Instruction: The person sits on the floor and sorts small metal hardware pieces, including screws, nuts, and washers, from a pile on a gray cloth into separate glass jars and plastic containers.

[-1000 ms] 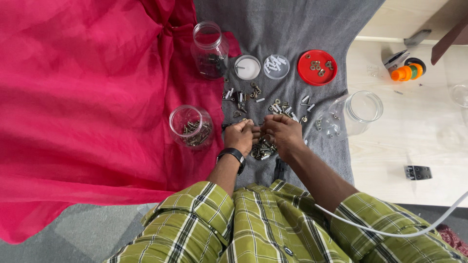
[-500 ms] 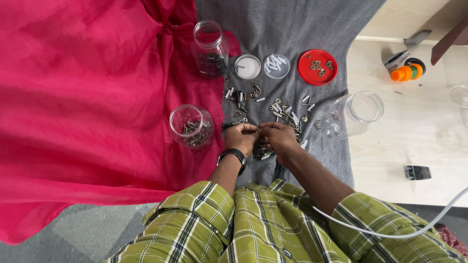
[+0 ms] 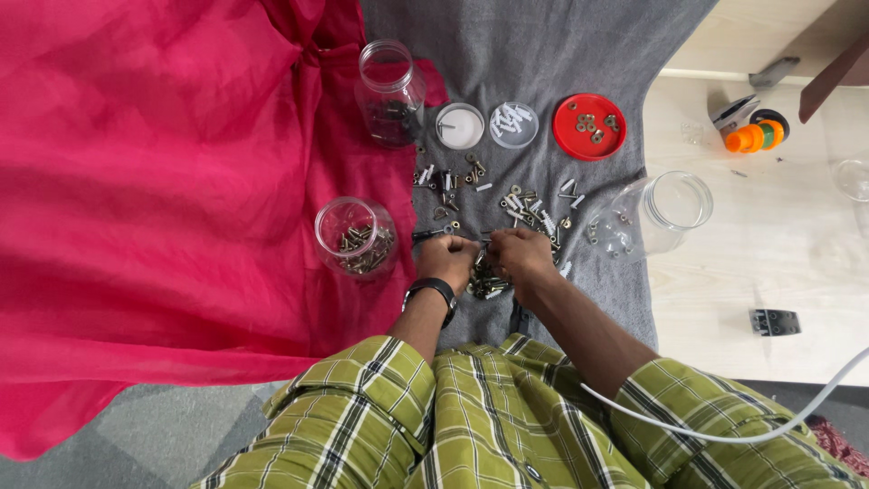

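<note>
Both hands curled over hardware pile [image 3: 487, 279] on grey cloth [image 3: 543, 54]: left hand [image 3: 445, 259] and right hand [image 3: 522, 255] pinching, apparently one small screw, fingertips meeting. Screw jar [image 3: 355, 236] at 9 o'clock; lids [image 3: 460, 125] at 12, holding sorted pieces.

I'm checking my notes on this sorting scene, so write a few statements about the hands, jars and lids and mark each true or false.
1. Both hands, left hand and right hand, meet over the pile of screws on the grey cloth. True.
2. The red lid is empty. False: it holds several washers.
3. The jar on the red fabric holds screws. True.
4. The wristwatch is on the right wrist. False: it is on the left.
5. The tipped jar lies right of the hands. True.
</note>
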